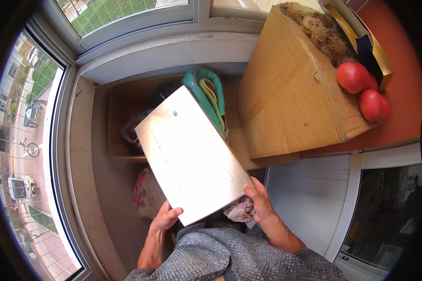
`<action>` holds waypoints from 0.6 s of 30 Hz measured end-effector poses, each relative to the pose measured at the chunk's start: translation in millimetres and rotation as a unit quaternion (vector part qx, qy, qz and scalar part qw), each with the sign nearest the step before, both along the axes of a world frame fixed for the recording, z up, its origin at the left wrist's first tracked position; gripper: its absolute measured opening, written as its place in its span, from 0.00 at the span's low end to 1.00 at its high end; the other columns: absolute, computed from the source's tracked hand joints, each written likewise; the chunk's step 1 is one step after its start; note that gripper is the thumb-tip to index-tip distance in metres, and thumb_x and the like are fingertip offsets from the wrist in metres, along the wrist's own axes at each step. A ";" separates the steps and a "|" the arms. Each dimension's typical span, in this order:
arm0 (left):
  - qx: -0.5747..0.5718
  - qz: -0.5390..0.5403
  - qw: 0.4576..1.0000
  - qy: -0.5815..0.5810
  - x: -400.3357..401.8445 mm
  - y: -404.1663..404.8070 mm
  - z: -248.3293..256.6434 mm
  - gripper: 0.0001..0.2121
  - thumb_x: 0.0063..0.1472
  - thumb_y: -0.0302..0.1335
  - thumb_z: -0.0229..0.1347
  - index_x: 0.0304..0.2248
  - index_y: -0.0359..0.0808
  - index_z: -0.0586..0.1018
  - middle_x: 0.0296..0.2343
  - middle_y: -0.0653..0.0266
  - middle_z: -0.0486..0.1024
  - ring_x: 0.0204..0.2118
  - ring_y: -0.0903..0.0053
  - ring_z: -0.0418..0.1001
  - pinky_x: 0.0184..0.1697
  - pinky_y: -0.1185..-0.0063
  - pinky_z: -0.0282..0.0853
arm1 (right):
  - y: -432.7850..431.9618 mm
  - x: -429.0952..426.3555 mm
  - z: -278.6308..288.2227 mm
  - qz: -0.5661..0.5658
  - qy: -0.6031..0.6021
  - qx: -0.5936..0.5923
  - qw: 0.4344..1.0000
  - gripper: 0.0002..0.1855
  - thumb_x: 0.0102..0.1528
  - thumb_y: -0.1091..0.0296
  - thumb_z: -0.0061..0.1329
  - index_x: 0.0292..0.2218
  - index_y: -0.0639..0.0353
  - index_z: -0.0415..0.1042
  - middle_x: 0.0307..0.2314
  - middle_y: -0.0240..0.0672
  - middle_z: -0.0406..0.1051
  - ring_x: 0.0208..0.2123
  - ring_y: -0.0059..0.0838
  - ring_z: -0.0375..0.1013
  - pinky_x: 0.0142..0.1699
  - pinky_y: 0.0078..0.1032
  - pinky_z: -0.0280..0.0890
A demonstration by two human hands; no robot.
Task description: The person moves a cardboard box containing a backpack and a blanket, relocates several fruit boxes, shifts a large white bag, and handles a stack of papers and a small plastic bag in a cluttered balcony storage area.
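Observation:
A flat white box point(193, 158), its top washed out by glare, is held tilted in front of me. My left hand point(166, 216) grips its lower left corner, thumb on the top face. At the lower right corner my right hand point(260, 200) holds the box, and a crumpled pinkish cloth point(240, 209) hangs under that edge beside the palm. Behind the white box stands an open cardboard box point(126, 147) with a rolled green mat point(204, 87) and dark things in it, partly hidden. A white plastic bag with pink marks point(148, 193) lies on the floor.
A large cardboard box point(288, 95) stands at the right, with brown fibrous material point(314, 30), an open gold and dark blue carton point(367, 45) and several red tomatoes point(353, 77) on top. Windows point(24, 147) line the left and far side. A white-framed glass door point(383, 214) is at lower right.

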State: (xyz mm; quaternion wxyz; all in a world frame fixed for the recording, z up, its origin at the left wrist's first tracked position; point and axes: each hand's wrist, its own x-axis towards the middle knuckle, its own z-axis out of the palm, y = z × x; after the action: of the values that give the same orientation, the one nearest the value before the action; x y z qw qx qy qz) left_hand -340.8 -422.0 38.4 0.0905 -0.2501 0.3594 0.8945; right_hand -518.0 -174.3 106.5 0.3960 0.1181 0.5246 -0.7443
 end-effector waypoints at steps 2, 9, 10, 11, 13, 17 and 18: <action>0.049 -0.049 0.997 0.033 -17.4 0.1 -6.3 0.44 0.48 0.35 0.66 0.59 0.24 0.56 0.55 0.51 0.65 0.58 0.63 0.63 0.62 0.69 0.57 | 10.5 6.5 18.1 -0.040 0.040 0.044 0.997 0.28 0.52 0.66 0.55 0.51 0.69 0.62 0.40 0.35 0.68 0.41 0.22 0.68 0.48 0.23 0.65; 0.139 -0.161 0.975 0.061 -115.0 30.7 -50.4 0.38 0.56 0.39 0.64 0.58 0.29 0.60 0.51 0.58 0.68 0.53 0.71 0.68 0.57 0.72 0.64 | 32.4 35.0 32.1 -0.143 0.310 0.167 0.925 0.34 0.46 0.68 0.57 0.52 0.69 0.58 0.41 0.36 0.67 0.43 0.24 0.67 0.51 0.25 0.63; 0.138 -0.165 0.975 0.060 -133.5 37.9 -50.0 0.37 0.57 0.41 0.62 0.59 0.30 0.60 0.52 0.58 0.68 0.54 0.70 0.67 0.57 0.71 0.64 | 27.7 33.8 35.2 -0.161 0.310 0.188 0.918 0.37 0.43 0.70 0.59 0.52 0.69 0.56 0.41 0.37 0.66 0.43 0.25 0.67 0.51 0.26 0.63; 0.138 -0.168 0.974 0.060 -146.0 44.0 -52.6 0.37 0.59 0.44 0.61 0.59 0.31 0.59 0.53 0.59 0.67 0.55 0.69 0.67 0.57 0.71 0.64 | 20.2 31.7 35.9 -0.162 0.311 0.187 0.918 0.37 0.43 0.70 0.59 0.52 0.69 0.56 0.41 0.37 0.66 0.43 0.25 0.67 0.51 0.26 0.63; 0.124 -0.150 0.978 0.070 -164.6 59.2 -67.2 0.29 0.66 0.41 0.52 0.60 0.39 0.57 0.53 0.62 0.68 0.55 0.72 0.68 0.56 0.69 0.65 | 3.9 27.7 36.3 -0.165 0.392 0.259 0.867 0.39 0.41 0.72 0.61 0.52 0.70 0.56 0.41 0.38 0.66 0.43 0.26 0.67 0.50 0.27 0.64; 0.067 -0.092 0.991 0.073 -207.3 75.6 -71.5 0.24 0.69 0.35 0.48 0.61 0.42 0.57 0.48 0.65 0.71 0.50 0.76 0.71 0.52 0.71 0.68 | -3.3 13.8 11.5 -0.179 0.473 0.311 0.805 0.42 0.40 0.72 0.64 0.53 0.71 0.56 0.40 0.41 0.68 0.41 0.29 0.70 0.47 0.28 0.67; 0.015 -0.080 0.995 0.055 -218.0 75.8 -74.8 0.23 0.70 0.34 0.47 0.61 0.41 0.57 0.45 0.66 0.72 0.48 0.77 0.71 0.50 0.72 0.69 | -6.0 8.2 5.6 -0.170 0.507 0.324 0.780 0.43 0.39 0.72 0.65 0.53 0.70 0.57 0.40 0.42 0.69 0.41 0.30 0.72 0.47 0.29 0.68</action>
State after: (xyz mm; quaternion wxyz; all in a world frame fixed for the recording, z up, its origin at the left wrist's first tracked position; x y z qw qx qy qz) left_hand -558.7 -346.2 -36.3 0.1454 -0.1696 0.3691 0.9021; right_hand -509.8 -180.3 112.1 -0.1221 -0.0678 0.8310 -0.5384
